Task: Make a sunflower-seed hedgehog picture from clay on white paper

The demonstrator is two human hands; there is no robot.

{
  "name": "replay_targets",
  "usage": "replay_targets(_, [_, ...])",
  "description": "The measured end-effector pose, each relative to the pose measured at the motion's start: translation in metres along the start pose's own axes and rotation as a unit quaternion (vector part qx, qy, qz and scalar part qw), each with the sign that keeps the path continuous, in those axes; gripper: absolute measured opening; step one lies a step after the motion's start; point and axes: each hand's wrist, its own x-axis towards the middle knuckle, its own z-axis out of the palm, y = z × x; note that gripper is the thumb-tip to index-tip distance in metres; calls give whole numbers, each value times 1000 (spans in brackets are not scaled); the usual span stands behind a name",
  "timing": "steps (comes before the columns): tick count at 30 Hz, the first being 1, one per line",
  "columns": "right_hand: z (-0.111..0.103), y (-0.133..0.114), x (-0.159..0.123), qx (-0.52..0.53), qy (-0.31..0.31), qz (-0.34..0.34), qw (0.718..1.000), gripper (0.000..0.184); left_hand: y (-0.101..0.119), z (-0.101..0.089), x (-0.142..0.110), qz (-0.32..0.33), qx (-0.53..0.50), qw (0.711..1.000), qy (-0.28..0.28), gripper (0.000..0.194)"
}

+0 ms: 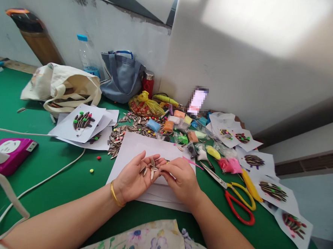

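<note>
My left hand (140, 177) lies palm up over the white paper (131, 146), its fingers loosely stretched, holding several striped sunflower seeds (152, 170) in the palm. Right beside its fingertips, my right hand (181, 178) has thumb and forefinger pinched on what looks like a single sunflower seed, mostly covered by the fingers. Both hands hang above a small stack of paper sheets. Part of something dark on the top sheet shows between the hands, largely hidden. Behind the paper spreads a heap of loose sunflower seeds (116, 140).
Scissors (227, 186) with red and yellow handles lie at the right, near a yellow cutter (251, 186). Bagged coloured clay (169, 125) sits behind. Seed-decorated sheets (274, 189) line the right edge; more sheets (61, 127) lie left, near a white cable (53, 177).
</note>
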Motion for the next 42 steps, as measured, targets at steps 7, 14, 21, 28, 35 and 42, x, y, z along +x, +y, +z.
replay_targets(7, [-15, 18, 0, -12, 56, 78, 995, 21, 3, -4, 2, 24, -3, 1000, -3, 23])
replay_targets(14, [-12, 43, 0, -67, -60, 151, 984, 17, 12, -8, 9, 52, -19, 998, 27, 19])
replay_targets(21, [-2, 42, -1, -95, -80, 141, 982, 17, 11, -8, 10, 46, -17, 998, 29, 20])
replay_targets(28, [1, 42, 1, -119, -89, 123, 981, 16, 11, -9, 11, 44, -6, 999, 24, 21])
replay_targets(35, [5, 43, 2, -131, -96, 109, 981, 13, 10, -11, 11, 44, 1, 999, 21, 21])
replay_targets(42, [8, 45, 4, -164, -108, 93, 976, 12, 11, -10, 11, 43, 3, 999, 26, 21])
